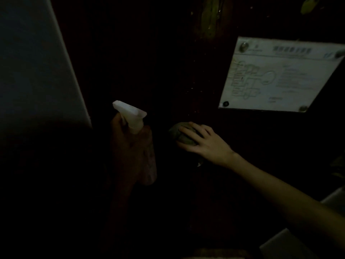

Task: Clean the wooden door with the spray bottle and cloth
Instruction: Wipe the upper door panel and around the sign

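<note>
Left hand point(125, 146) gripped the spray bottle point(131, 116), contents unseen; right hand point(204, 143) clutched the cloth point(176, 132) against the door point(158, 62) near a placard point(280, 75).

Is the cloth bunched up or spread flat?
Bunched: the grey cloth is a rounded wad under the right hand, against the dark wooden door.

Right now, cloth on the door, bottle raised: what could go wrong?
1. The white notice sits close, up and right of the cloth under the right hand; spray or wiping could wet it.
2. The door is very dim, so missed patches may go unseen.
3. The left hand holds the spray bottle close by; mist may hit that hand.
</note>
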{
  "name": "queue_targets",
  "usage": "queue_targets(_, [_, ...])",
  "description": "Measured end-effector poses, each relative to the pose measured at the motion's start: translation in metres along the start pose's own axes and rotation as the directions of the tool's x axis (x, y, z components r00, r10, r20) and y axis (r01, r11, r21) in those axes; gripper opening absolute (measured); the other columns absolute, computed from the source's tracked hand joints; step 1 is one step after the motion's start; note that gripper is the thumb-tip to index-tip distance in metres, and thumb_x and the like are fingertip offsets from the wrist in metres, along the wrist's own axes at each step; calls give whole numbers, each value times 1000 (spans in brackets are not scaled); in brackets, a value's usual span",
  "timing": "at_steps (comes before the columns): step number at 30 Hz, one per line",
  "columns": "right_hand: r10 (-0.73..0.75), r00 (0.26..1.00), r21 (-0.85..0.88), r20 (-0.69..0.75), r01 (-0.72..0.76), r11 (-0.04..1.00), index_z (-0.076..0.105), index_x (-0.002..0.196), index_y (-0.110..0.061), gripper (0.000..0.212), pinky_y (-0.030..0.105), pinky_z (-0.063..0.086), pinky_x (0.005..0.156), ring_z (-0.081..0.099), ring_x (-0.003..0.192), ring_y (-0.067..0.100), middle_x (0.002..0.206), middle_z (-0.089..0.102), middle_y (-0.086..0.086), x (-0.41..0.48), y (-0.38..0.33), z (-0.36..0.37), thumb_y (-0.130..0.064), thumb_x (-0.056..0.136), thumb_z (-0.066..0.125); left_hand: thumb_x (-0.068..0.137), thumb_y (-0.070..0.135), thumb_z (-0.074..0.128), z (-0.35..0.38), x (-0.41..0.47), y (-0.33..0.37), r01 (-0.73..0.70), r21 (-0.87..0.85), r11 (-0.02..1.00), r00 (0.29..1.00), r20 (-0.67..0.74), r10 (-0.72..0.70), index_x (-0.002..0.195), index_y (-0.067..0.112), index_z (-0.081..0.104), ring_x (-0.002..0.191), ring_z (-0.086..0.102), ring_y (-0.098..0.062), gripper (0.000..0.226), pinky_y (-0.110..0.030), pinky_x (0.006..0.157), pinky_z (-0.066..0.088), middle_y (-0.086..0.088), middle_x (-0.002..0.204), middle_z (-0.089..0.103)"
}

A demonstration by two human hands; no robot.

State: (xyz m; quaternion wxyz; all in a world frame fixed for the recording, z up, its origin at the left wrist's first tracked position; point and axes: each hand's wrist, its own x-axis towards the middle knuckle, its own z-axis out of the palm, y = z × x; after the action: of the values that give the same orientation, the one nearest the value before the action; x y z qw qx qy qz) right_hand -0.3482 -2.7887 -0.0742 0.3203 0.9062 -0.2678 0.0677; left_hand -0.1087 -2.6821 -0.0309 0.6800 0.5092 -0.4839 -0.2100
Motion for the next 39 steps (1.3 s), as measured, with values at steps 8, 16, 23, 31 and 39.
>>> queue_targets(8, [-147, 988, -91, 56, 151, 984, 34, 140, -34, 92, 39, 46, 98, 46, 136, 35, 155, 26, 15, -2, 39, -10, -15, 66, 85, 95, 14, 66, 28, 21, 5, -116, -46, 992, 983, 135, 122, 130, 47, 51, 110, 63, 6, 50, -16, 85, 51, 27, 118, 65])
queue_targets(16, [-111, 978, -248, -178, 64, 967, 33, 146, -31, 77, 37, 33, 99, 46, 137, 33, 157, 36, 14, 38, 87, -70, -17, 82, 71, 84, 28, 66, 34, 60, 54, -133, -89, 987, 962, 230, 150, 93, 72, 57, 83, 66, 12, 46, -18, 66, 56, 37, 93, 67])
queue_targets(23, [-23, 924, -249, -381, -79, 965, 30, 148, -35, 72, 45, 25, 101, 29, 139, 35, 158, 26, 13, 98, 152, -166, -24, 86, 67, 78, 36, 75, 37, 114, 113, -268, -142, 953, 948, 137, 287, 119, 50, 54, 103, 67, 5, 48, -16, 82, 53, 26, 106, 71])
queue_targets(31, [-107, 862, -386, -496, -108, 916, 31, 147, -36, 67, 45, 30, 95, 34, 131, 36, 156, 32, 13, 148, 222, -259, -33, 88, 63, 92, 22, 64, 35, 173, 210, -418, -216, 883, 879, 151, 453, 117, 42, 57, 84, 68, 13, 33, -5, 61, 50, 36, 87, 71])
queue_targets(39, [-87, 785, -421, -614, -232, 877, 38, 149, -28, 75, 53, 29, 106, 27, 141, 36, 161, 25, 11, 185, 274, -348, -34, 83, 73, 93, 25, 64, 35, 208, 261, -412, -190, 891, 882, 161, 442, 118, 38, 56, 75, 68, 12, 29, -10, 59, 52, 13, 97, 68])
